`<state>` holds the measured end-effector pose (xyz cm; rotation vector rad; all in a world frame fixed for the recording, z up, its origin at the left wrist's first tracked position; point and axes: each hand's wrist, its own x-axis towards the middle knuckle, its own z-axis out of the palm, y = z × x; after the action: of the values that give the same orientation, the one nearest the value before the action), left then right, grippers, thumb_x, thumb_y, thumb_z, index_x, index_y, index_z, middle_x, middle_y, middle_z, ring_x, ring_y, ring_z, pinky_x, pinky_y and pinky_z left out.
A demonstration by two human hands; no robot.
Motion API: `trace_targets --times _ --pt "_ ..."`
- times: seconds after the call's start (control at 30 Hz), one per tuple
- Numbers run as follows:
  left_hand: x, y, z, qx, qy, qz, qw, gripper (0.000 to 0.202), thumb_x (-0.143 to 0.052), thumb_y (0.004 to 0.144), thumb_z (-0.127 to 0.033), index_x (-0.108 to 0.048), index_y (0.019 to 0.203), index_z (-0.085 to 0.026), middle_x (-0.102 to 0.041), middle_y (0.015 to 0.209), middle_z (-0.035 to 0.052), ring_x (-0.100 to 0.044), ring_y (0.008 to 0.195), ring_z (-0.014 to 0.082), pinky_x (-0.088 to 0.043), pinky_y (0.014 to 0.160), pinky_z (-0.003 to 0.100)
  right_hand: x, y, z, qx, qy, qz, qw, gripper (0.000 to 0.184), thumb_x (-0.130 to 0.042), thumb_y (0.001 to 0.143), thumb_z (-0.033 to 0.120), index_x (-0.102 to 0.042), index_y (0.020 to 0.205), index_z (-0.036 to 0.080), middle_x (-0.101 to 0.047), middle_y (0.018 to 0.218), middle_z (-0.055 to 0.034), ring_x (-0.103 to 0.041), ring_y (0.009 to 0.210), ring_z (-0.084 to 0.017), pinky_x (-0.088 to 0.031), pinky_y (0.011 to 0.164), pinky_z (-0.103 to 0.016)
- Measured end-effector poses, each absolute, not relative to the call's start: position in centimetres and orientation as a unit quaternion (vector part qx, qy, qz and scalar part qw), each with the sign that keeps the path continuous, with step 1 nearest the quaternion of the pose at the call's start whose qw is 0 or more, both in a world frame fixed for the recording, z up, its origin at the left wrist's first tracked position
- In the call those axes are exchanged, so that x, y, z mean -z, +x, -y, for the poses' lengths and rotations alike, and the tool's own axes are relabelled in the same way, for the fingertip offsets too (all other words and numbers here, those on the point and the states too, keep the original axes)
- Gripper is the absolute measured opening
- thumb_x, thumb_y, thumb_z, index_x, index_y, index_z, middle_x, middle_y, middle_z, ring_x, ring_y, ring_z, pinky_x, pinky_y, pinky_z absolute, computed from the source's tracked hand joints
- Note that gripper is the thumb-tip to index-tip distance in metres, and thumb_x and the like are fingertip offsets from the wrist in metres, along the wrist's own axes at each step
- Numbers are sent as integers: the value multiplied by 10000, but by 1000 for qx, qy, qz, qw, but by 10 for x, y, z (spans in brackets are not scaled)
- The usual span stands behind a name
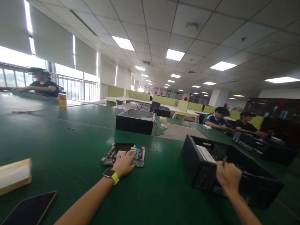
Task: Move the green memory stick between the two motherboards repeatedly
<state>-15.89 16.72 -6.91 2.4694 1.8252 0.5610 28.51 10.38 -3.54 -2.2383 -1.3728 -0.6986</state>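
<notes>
My left hand (124,164) lies on a circuit board (117,151) flat on the green table (70,140), fingers bent over its near edge; a watch with a yellow strap is on that wrist. My right hand (228,176) is closed at the near rim of an open black computer case (199,162), with a thin tool sticking up from the fist. What the tool is I cannot make out.
A second open black case (136,122) stands farther back in the middle. A wooden block (14,175) and a dark phone (28,209) lie at the near left. An orange jar (62,100) stands far left. Other people sit at the tables, left and right.
</notes>
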Motion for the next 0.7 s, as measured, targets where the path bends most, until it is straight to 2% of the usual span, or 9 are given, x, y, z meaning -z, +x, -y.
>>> trace_targets --times 0.1,0.17,0.23,0.3,0.4,0.47,0.57,0.63,0.7 --pt "38 -128 -159 -266 799 -539 -21 361 -502 773 -453 -581 1032 -214 -447 1300 110 -358 1213 296 -255 1000 482 37 226 -65 261 -755 544 257 468 -267 861 317 -605 573 171 -600 645 -141 -547 703 -257 -343 706 -376" --pt "10 -97 -139 -306 846 -436 17 383 -439 814 -477 -579 1065 -225 -456 1301 81 -381 1199 242 -276 1011 399 39 182 -40 246 -722 571 304 448 -268 867 331 -595 596 188 -592 661 -133 -532 714 -257 -336 728 -390" --pt "-18 -69 -118 -296 898 -321 59 363 -396 845 -452 -599 1058 -238 -522 1232 47 -423 1158 203 -294 1001 337 45 140 -18 202 -688 615 330 412 -274 870 338 -620 679 223 -606 712 -113 -522 732 -249 -332 750 -400" --pt "-42 -50 -105 -259 927 -259 78 349 -406 844 -425 -624 1035 -230 -575 1163 35 -473 1100 195 -314 980 309 52 104 1 147 -650 676 315 355 -312 858 363 -639 763 265 -618 737 -99 -522 731 -249 -340 734 -401" --pt "-63 -33 -108 -183 940 -277 76 305 -466 803 -388 -652 989 -233 -643 1032 29 -550 965 192 -379 891 291 45 70 24 34 -590 764 260 281 -415 809 395 -644 946 304 -641 779 -82 -543 751 -255 -373 709 -388" --pt "-66 -25 -119 -110 942 -312 63 257 -509 761 -353 -672 927 -244 -670 941 25 -580 869 190 -416 810 287 19 67 33 -57 -548 797 249 324 -423 801 385 -628 1038 301 -657 841 -66 -561 772 -240 -401 702 -358" --pt "-51 -12 -142 -6 938 -339 71 142 -622 622 -258 -696 734 -213 -687 815 47 -591 778 217 -439 737 323 -39 89 23 -178 -496 800 288 396 -325 843 346 -598 1118 266 -652 961 -33 -574 822 -193 -425 688 -292" --pt "-31 -3 -157 21 930 -346 121 82 -691 484 -158 -664 556 -187 -673 654 47 -586 700 224 -448 701 339 -69 112 -5 -190 -515 780 300 423 -286 842 296 -607 1107 218 -662 852 -25 -578 727 -165 -423 637 -264" --pt "-8 4 -169 7 921 -346 179 141 -730 396 -123 -610 434 -185 -612 480 14 -565 588 196 -457 637 321 -79 132 -45 -157 -550 783 243 387 -331 792 222 -663 990 203 -658 735 -13 -573 650 -145 -411 626 -247"
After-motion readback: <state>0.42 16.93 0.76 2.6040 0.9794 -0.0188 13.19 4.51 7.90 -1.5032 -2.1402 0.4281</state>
